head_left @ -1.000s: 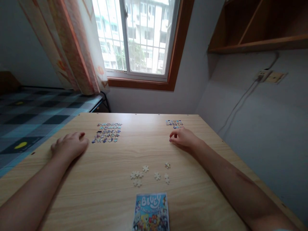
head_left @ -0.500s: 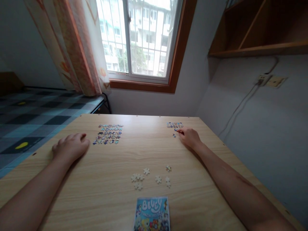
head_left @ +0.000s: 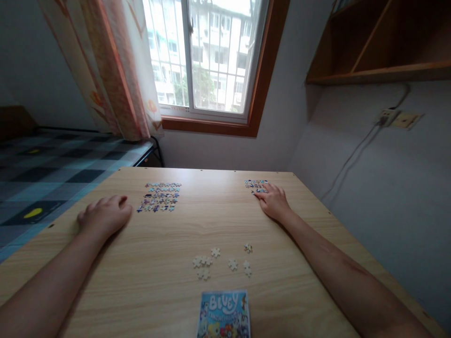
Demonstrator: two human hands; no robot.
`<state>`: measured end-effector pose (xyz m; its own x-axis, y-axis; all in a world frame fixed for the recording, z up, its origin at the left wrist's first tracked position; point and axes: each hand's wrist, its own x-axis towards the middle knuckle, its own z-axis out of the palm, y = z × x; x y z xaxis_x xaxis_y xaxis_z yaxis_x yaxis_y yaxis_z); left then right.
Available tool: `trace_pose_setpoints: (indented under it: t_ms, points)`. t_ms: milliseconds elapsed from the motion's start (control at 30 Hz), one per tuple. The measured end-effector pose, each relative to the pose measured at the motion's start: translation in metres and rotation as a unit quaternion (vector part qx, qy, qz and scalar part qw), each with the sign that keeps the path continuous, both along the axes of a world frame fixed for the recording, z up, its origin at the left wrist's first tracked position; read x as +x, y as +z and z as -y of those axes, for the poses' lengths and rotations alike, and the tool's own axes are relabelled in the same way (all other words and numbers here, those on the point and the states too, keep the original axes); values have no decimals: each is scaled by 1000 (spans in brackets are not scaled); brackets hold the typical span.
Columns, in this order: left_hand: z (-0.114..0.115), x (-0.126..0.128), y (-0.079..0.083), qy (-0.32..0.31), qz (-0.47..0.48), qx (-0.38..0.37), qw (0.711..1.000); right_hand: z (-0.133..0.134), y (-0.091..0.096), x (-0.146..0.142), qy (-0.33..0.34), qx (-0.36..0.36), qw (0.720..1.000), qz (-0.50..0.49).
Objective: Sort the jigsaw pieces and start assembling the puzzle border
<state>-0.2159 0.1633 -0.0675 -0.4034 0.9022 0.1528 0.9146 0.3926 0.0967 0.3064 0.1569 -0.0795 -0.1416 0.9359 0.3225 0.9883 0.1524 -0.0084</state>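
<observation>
My right hand (head_left: 274, 201) is at the far right of the table, thumb and index finger bracketing a small jigsaw puzzle piece (head_left: 260, 191) flat on the wood. Just beyond the fingers lie neat rows of colourful puzzle pieces (head_left: 254, 183). My left hand (head_left: 104, 214) rests palm down on the left side, fingers loosely bent and holding nothing. To its right is a larger block of puzzle pieces in rows (head_left: 160, 202). Nearer to me lie several pale, face-down pieces (head_left: 203, 261) and one picture-side-up piece (head_left: 248, 248).
A blue puzzle box (head_left: 224, 313) lettered "BLUEY" lies at the near edge of view on the wooden table (head_left: 158, 258). Beyond the table are a barred window (head_left: 218, 61) and a curtain (head_left: 105, 70). A checked bed (head_left: 70, 173) stands left; a shelf (head_left: 384, 72) hangs upper right.
My right hand has shifted slightly, its thumb now out to the left. The loose piece below the right-hand rows has moved up into line beside another. My left hand has stayed put.
</observation>
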Motion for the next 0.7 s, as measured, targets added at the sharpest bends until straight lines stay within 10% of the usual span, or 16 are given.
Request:
trace_pose_setpoints:
  t_ms: [700]
  points:
    - [4,6,4,-8,4,0,1000,-8,-11,-14,-1,-131,991,-26]
